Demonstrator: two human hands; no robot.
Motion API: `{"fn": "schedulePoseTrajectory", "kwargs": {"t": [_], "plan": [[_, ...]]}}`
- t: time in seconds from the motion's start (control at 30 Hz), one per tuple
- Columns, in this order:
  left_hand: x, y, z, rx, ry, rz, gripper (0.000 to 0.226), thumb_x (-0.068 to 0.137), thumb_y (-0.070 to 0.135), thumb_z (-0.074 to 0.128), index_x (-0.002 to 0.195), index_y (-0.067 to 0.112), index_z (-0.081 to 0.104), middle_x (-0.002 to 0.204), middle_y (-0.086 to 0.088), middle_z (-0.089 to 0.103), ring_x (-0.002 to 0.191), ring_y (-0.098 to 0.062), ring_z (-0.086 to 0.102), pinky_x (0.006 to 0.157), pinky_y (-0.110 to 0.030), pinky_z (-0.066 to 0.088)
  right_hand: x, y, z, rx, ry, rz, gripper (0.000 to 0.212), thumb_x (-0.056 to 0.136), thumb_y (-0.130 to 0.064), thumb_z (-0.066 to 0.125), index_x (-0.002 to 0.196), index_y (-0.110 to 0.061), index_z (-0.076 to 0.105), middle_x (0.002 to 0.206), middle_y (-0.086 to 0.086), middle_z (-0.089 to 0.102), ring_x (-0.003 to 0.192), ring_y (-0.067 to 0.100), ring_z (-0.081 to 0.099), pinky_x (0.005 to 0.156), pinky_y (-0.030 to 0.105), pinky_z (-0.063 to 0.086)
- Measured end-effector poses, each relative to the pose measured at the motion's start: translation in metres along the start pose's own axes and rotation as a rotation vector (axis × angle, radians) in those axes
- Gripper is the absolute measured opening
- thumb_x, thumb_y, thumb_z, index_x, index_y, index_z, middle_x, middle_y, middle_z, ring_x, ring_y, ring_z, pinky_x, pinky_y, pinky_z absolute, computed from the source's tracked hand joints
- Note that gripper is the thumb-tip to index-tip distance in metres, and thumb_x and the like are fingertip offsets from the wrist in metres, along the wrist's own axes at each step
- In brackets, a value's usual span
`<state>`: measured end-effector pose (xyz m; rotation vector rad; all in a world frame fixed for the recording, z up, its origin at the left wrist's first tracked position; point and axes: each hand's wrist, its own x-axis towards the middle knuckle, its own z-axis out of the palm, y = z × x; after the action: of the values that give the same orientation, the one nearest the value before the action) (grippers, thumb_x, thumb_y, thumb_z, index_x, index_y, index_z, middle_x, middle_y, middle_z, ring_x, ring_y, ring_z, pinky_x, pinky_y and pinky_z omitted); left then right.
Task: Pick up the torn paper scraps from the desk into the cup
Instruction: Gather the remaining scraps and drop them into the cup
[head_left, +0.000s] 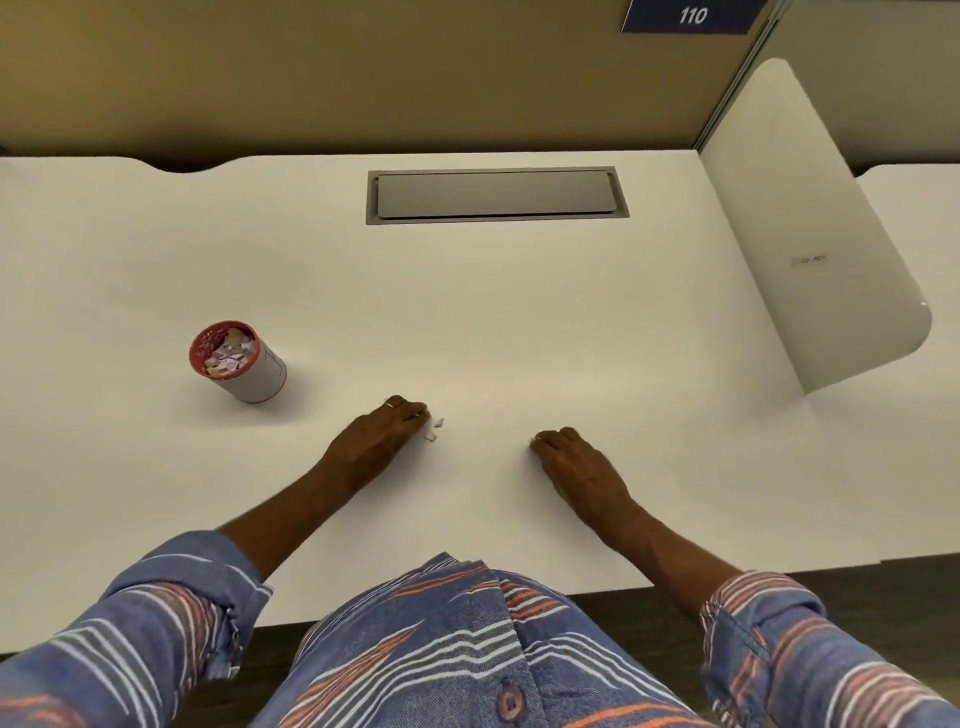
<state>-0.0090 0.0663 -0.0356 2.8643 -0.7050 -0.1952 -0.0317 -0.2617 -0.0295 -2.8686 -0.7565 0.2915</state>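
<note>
Left hand (387, 428): laid knuckles-up on the desk (519, 322), fingers curled and drawn together at small white scraps (432, 429). Whether a scrap is actually pinched cannot be told, since the fingertips are hidden under the hand. A ring is seen on one finger.

Scraps: a few pale pieces, touching or just beside the left fingertips; their edges are hard to separate from the white desk.

Right hand (571, 454): set palm-down on the desk, well apart from the scraps, fingers curled under; nothing is seen in it, though the fingertips are hidden.

Cup (236, 361): stood upright to the left, beyond the left hand, well apart from it. Red rim, pale wall with faint line marks. Filled nearly to the rim with torn paper, white and pinkish.

Hatch (496, 195): grey, set flush at the desk's far side, lid closed.

Sign (691, 15): blue, numbered 110, cut off by the top edge.
</note>
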Motion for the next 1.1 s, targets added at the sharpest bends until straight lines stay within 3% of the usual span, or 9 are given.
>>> {"fn": "schedulePoseTrajectory", "kwargs": {"t": [0.07, 0.2, 0.33, 0.5, 0.57, 0.67, 0.77, 0.93, 1.1], "plan": [[-0.001, 0.001, 0.000, -0.043, 0.022, -0.004, 0.049, 0.091, 0.000, 0.052, 0.137, 0.015, 0.053, 0.140, 0.001, 0.053, 0.129, -0.020, 0.048, 0.079, -0.032, 0.053, 0.004, -0.003, 0.000, -0.027, -0.004, 0.043, 0.033, 0.096, -0.002, 0.047, 0.127, -0.010, 0.057, 0.129, 0.005, 0.058, 0.119, 0.026, 0.051, 0.079, 0.043, 0.052], [0.000, 0.006, 0.000, -0.225, 0.169, -0.090, 0.033, 0.089, 0.005, 0.055, 0.113, 0.025, 0.065, 0.120, 0.014, 0.061, 0.115, -0.007, 0.049, 0.084, -0.016, 0.038, 0.010, -0.008, 0.000, 0.085, 0.073, 0.116, 0.020, 0.095, -0.005, 0.052, 0.110, -0.007, 0.065, 0.111, 0.007, 0.065, 0.107, 0.029, 0.057, 0.080, 0.044, 0.051], [0.004, 0.009, -0.002, -0.457, 0.367, -0.177, 0.028, 0.086, -0.010, 0.054, 0.099, 0.008, 0.072, 0.097, 0.002, 0.071, 0.091, -0.019, 0.064, 0.085, -0.030, 0.050, 0.014, -0.011, -0.005, 0.382, 0.265, 0.294, 0.015, 0.086, -0.002, 0.064, 0.097, -0.008, 0.074, 0.097, 0.005, 0.074, 0.093, 0.026, 0.067, 0.084, 0.037, 0.052], [-0.003, 0.010, -0.009, -0.845, 0.448, -0.439, 0.021, 0.090, 0.001, 0.060, 0.099, 0.012, 0.075, 0.096, 0.007, 0.075, 0.086, -0.004, 0.068, 0.082, -0.021, 0.053, 0.022, -0.012, -0.008, 0.823, 0.370, 0.625, 0.003, 0.082, -0.021, 0.076, 0.082, -0.023, 0.077, 0.072, -0.006, 0.075, 0.065, 0.003, 0.069, 0.062, 0.017, 0.051], [-0.004, 0.008, -0.015, -0.922, 0.509, -0.495, 0.017, 0.091, 0.007, 0.063, 0.098, 0.014, 0.077, 0.097, 0.007, 0.076, 0.087, 0.000, 0.069, 0.083, -0.018, 0.053, 0.024, -0.010, -0.007, 0.963, 0.407, 0.728, 0.004, 0.080, -0.020, 0.079, 0.083, -0.023, 0.079, 0.064, -0.004, 0.072, 0.055, 0.005, 0.063, 0.058, 0.019, 0.047], [-0.009, 0.001, -0.032, -1.002, 0.595, -0.557, 0.015, 0.091, 0.016, 0.067, 0.102, 0.013, 0.077, 0.092, -0.001, 0.077, 0.081, -0.003, 0.070, 0.080, -0.014, 0.052, 0.030, -0.012, -0.004, 1.303, 0.422, 0.865, 0.013, 0.082, -0.008, 0.076, 0.094, -0.011, 0.078, 0.072, 0.007, 0.071, 0.060, 0.018, 0.060, 0.061, 0.029, 0.050], [-0.014, -0.019, -0.055, -1.109, 0.692, -0.606, 0.019, 0.091, 0.017, 0.068, 0.105, 0.007, 0.075, 0.093, -0.012, 0.076, 0.076, -0.014, 0.068, 0.079, -0.028, 0.056, 0.038, -0.020, -0.007, 1.583, 0.364, 0.892, 0.017, 0.084, 0.004, 0.069, 0.092, -0.009, 0.075, 0.086, 0.012, 0.071, 0.072, 0.023, 0.065, 0.064, 0.030, 0.054], [-0.035, -0.081, -0.099, -0.937, 0.849, -0.634, 0.020, 0.090, 0.021, 0.068, 0.102, 0.006, 0.076, 0.084, -0.003, 0.074, 0.073, -0.001, 0.066, 0.076, -0.015, 0.052, 0.059, -0.039, -0.016, 1.849, 0.327, 0.861, 0.019, 0.086, 0.008, 0.067, 0.097, -0.007, 0.073, 0.087, 0.006, 0.072, 0.081, 0.016, 0.070, 0.070, 0.020, 0.060], [-0.056, -0.128, -0.117, -0.656, 0.839, -0.648, 0.018, 0.090, 0.017, 0.063, 0.102, 0.013, 0.076, 0.103, 0.002, 0.074, 0.096, 0.003, 0.066, 0.089, -0.011, 0.048, 0.080, -0.060, -0.020, 1.933, 0.293, 0.851, 0.019, 0.085, 0.009, 0.066, 0.094, -0.006, 0.073, 0.085, 0.004, 0.077, 0.079, 0.014, 0.075, 0.070, 0.021, 0.061]]}}
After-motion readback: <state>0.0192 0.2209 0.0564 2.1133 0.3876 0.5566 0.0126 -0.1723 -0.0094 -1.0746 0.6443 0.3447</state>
